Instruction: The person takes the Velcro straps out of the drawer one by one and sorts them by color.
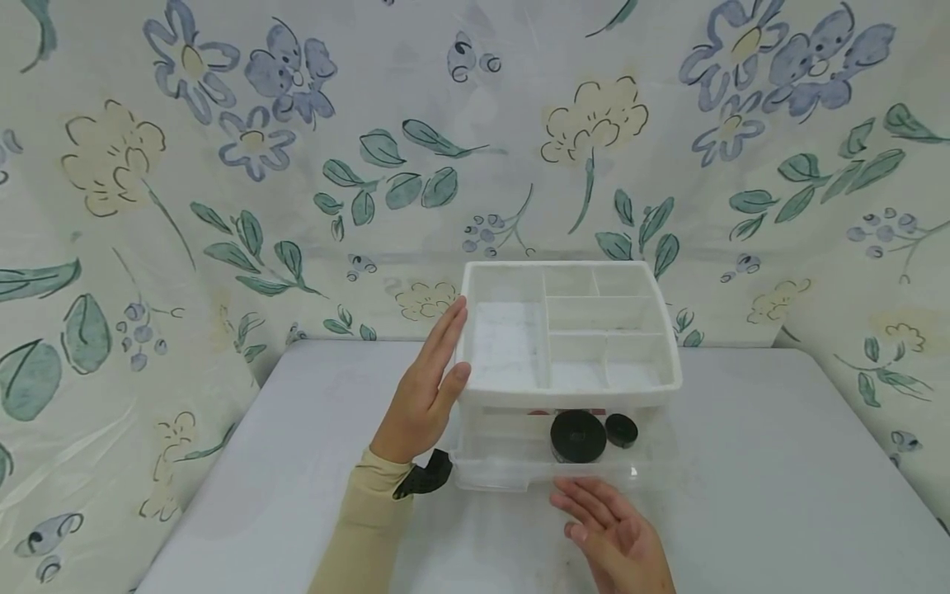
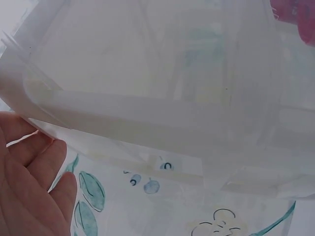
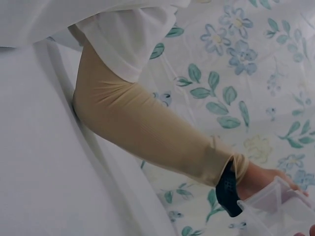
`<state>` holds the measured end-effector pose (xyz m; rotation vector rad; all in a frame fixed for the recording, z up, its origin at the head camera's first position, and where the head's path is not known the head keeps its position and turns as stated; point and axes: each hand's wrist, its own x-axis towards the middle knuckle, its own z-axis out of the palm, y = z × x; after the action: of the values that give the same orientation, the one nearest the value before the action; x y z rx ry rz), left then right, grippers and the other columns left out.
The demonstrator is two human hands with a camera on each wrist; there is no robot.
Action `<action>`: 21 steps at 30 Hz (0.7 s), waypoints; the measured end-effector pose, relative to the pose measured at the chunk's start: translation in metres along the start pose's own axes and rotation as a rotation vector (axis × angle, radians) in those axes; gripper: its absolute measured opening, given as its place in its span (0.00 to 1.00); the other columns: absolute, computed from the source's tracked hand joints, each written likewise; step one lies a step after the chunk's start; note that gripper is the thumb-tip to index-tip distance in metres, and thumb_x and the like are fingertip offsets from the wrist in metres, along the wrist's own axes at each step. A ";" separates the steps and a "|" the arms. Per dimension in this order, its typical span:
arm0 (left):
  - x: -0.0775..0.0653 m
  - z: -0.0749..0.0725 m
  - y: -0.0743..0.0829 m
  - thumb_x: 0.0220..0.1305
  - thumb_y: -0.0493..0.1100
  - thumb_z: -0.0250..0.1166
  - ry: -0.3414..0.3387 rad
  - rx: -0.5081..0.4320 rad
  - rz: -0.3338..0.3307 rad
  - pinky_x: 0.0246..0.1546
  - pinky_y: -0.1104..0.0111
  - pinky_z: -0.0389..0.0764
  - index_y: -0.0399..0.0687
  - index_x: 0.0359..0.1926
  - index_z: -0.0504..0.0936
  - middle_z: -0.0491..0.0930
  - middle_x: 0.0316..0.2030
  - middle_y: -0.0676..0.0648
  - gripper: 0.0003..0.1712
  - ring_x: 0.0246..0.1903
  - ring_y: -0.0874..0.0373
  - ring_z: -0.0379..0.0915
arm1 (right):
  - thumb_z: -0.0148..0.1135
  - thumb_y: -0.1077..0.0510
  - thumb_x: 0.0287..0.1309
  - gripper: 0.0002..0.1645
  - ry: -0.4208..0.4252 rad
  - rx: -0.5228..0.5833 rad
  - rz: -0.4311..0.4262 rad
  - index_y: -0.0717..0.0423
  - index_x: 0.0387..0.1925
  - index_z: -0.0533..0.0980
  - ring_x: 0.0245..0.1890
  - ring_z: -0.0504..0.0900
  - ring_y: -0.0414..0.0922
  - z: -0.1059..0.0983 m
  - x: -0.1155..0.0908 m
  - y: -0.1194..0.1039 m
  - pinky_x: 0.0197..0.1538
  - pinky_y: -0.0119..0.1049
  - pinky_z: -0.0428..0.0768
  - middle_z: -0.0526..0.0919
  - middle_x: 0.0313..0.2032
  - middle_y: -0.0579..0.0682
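A white storage box with a divided top tray stands on the table. Below the tray, a clear drawer is pulled out at the front. Inside it sit a large round black-topped item and a smaller black one. My left hand rests flat along the box's left side, fingers extended; the left wrist view also has this hand beside the translucent wall. My right hand is just in front of the drawer, palm turned inward, its fairly straight fingertips right at the drawer's front edge.
The white tabletop extends around the box. A floral cloth hangs behind and along both sides. A black band circles the left wrist over a beige sleeve. Something pink shows through the box.
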<state>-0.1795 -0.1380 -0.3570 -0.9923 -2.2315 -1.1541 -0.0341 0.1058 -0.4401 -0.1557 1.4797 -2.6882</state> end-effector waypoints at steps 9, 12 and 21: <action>0.000 0.000 0.000 0.81 0.58 0.41 0.004 0.007 -0.001 0.75 0.61 0.51 0.43 0.79 0.50 0.47 0.79 0.48 0.37 0.77 0.51 0.44 | 0.51 0.77 0.65 0.28 -0.126 0.074 -0.085 0.51 0.59 0.75 0.57 0.82 0.44 -0.005 -0.004 0.006 0.54 0.30 0.81 0.82 0.58 0.49; 0.000 0.000 0.000 0.81 0.58 0.41 0.005 0.003 -0.002 0.75 0.60 0.51 0.44 0.80 0.50 0.47 0.79 0.48 0.37 0.77 0.52 0.44 | 0.53 0.76 0.64 0.27 -0.092 0.048 -0.066 0.51 0.58 0.75 0.56 0.82 0.44 -0.004 -0.005 0.005 0.53 0.30 0.81 0.83 0.57 0.49; 0.000 0.001 -0.002 0.81 0.59 0.40 0.002 -0.001 -0.006 0.75 0.60 0.52 0.45 0.80 0.49 0.46 0.79 0.51 0.37 0.77 0.53 0.43 | 0.53 0.76 0.64 0.26 -0.105 -0.003 -0.077 0.52 0.59 0.74 0.56 0.82 0.44 -0.004 -0.006 0.005 0.53 0.30 0.81 0.82 0.57 0.49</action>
<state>-0.1814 -0.1381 -0.3584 -0.9851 -2.2339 -1.1590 -0.0282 0.1077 -0.4466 -0.3556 1.4766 -2.6904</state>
